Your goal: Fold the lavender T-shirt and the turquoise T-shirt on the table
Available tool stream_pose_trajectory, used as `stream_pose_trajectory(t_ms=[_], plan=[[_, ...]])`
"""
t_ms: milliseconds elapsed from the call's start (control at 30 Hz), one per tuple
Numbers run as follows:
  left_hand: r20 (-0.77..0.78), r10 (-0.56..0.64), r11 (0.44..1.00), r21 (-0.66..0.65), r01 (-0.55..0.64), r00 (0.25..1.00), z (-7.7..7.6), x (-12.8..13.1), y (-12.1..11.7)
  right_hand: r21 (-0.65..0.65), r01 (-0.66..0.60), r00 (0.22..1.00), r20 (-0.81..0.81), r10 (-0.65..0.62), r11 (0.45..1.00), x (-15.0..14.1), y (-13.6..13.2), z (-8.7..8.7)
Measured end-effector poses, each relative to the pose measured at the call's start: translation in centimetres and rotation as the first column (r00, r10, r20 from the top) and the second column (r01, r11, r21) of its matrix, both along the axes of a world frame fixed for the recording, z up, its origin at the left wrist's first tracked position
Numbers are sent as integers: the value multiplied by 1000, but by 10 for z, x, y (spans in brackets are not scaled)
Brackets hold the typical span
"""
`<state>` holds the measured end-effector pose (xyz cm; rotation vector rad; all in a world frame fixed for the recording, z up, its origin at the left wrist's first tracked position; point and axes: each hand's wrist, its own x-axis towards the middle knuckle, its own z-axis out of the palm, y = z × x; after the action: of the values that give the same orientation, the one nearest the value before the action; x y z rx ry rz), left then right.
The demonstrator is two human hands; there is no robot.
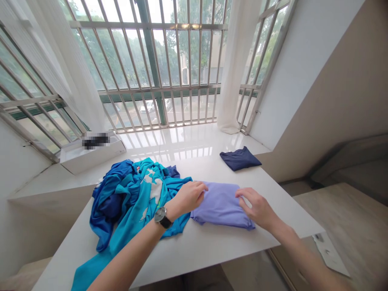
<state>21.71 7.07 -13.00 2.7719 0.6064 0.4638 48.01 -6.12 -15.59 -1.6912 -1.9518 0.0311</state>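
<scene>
A folded lilac garment (221, 204) lies on the white table (212, 246) in front of me. My left hand (189, 196), with a dark watch on its wrist, rests on the garment's left edge, fingers curled over the cloth. My right hand (257, 206) lies on its right edge, fingertips pressing down on the fabric. To the left sits a loose heap of blue and turquoise clothes (133, 198), with one turquoise piece trailing toward the table's front edge.
A folded navy garment (240, 158) lies further back on the right. A white box (91, 151) stands on the sill at the back left. Barred windows and white curtains close off the far side. A paper sheet (330, 252) lies on the floor to the right.
</scene>
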Motion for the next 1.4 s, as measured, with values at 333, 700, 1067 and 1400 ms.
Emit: stream_pose_trajectory(t_ms=[333, 700, 1067, 1400], plan=[[-110, 50, 999, -14, -52, 993, -62, 17, -5, -131, 124, 972, 214, -94, 984, -6, 15, -84], [-170, 30, 998, -46, -39, 985, -56, 14, 2, 57, 19, 971, 238, -32, 998, -13, -18, -61], [-234, 132, 969, 236, -75, 963, -19, 12, -35, -51, 33, 976, 216, -21, 998, 28, -32, -42], [-224, -213, 941, 215, 261, 951, -34, 41, -132, -339, -18, 990, 123, 63, 941, 6, 26, -16]])
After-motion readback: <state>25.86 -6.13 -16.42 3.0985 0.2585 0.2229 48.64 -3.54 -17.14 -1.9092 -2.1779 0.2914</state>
